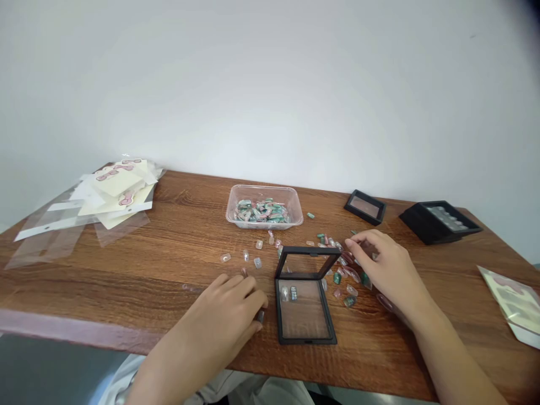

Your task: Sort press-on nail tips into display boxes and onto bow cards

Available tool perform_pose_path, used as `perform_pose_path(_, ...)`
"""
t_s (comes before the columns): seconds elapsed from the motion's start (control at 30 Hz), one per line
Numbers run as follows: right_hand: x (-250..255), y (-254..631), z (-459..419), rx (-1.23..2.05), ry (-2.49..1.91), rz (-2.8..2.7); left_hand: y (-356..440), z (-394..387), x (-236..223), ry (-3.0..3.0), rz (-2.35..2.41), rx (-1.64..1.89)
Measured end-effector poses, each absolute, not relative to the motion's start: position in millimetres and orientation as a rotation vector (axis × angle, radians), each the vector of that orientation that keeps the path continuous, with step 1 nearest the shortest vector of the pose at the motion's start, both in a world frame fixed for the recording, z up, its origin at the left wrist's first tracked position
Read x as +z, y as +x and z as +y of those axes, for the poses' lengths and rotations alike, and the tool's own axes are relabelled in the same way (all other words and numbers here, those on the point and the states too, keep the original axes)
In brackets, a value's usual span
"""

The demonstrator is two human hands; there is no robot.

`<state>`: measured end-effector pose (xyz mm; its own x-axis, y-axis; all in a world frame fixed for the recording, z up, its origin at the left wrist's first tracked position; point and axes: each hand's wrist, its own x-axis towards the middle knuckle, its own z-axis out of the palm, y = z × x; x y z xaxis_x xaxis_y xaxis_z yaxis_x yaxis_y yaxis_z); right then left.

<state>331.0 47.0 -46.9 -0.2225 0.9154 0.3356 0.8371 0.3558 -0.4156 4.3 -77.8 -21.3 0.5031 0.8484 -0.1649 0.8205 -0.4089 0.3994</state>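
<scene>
An open black display case (304,304) lies flat on the wooden table (169,270), its framed lid standing up at the back and two small press-on nails inside. My left hand (230,315) rests just left of the case with fingers curled against the table, a small dark piece at the fingertips. My right hand (386,270) hovers over a scatter of green and pink nails (341,275) to the right of the case, thumb and fingers pinched together at the pile; I cannot make out what they hold.
A clear plastic tub (264,207) of nails stands behind the case. Loose clear nails (244,257) lie left of centre. Cards in plastic sleeves (113,194) lie far left, two black cases (439,221) far right, another sleeve (517,304) at the right edge.
</scene>
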Motion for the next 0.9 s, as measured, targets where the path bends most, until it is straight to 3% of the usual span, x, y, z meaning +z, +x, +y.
perform_pose_path(0.57, -42, 329, 43, 0.159, -1.522, -2.058, 9, -73, -23, 2.361, 1.376, 0.131)
perform_pose_path(0.77, -31, 324, 29, 0.017, -1.504, -1.793, 2, -72, -12, 2.158, 1.265, 0.437)
perform_pose_path(0.9, -22, 319, 8, -0.204, -1.202, -1.742, 2, -75, -5, 1.851, 1.149, 0.605)
